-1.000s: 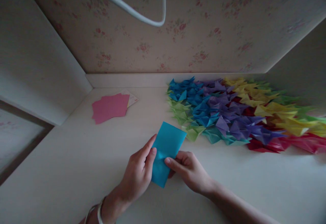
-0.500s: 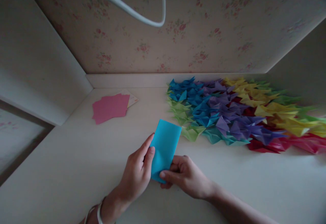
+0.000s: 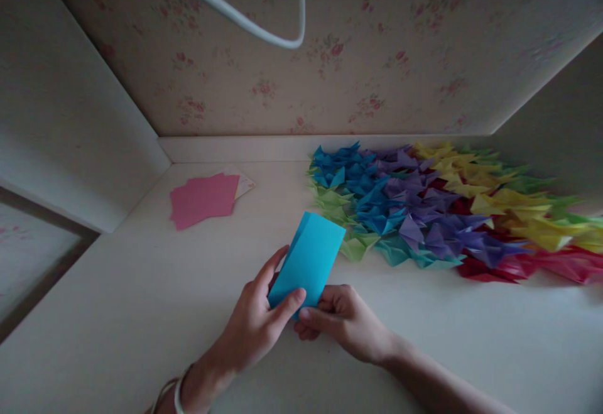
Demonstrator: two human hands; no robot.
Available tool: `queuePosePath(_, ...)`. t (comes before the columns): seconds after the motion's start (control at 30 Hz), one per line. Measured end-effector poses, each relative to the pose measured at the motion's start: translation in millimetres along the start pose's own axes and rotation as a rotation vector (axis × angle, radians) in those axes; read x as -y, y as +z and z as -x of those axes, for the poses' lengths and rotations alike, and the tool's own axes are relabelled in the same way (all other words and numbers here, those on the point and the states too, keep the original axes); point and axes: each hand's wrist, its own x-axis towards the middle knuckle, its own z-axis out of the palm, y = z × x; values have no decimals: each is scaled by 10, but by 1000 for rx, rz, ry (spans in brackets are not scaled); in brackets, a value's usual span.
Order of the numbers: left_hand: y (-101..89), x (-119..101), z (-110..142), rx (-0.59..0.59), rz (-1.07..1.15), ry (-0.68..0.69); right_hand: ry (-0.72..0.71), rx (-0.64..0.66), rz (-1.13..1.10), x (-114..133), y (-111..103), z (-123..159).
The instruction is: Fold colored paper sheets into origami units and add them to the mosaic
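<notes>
The blue folded paper (image 3: 315, 257) is held over the white table (image 3: 132, 320) — the left hand (image 3: 255, 318) pinches its left side, thumb on top, while the right hand (image 3: 347, 326) pinches the lower corner, probably so that the layers stay aligned

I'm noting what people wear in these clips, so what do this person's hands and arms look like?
Both the left hand and right hand are ungloved. Thin, pale bands, apparently two, circle the left wrist; the right wrist has none. No sleeves show.
</notes>
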Motion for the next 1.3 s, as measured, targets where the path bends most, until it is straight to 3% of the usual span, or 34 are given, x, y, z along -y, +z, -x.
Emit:
queuePosePath(0.2,-4,-40,-24,136,119,-97,56,27,-49,28,0,-2)
queuePosePath(0.3,-8,-39,-30,181,161,-138,5,8,-15,66,-20,10)
queuePosePath(0.47,-15,-18,-18,261,200,-205,-105,-292,77,104,-124,0)
queuePosePath(0.63,-9,2,0,374,210,-269,-212,-510,-41,85,-281,-62)
queuePosePath(0.97,-1,8,18,348,192,-273,-380,-821,-269,161,-468,-145)
queuePosePath(1.07,0,-5,-8,261,215,-256,-378,-700,-264,167,-417,-121)
queuePosePath(1.3,-26,-51,-26,180,186,-208,-30,45,83,112,-154,-7)
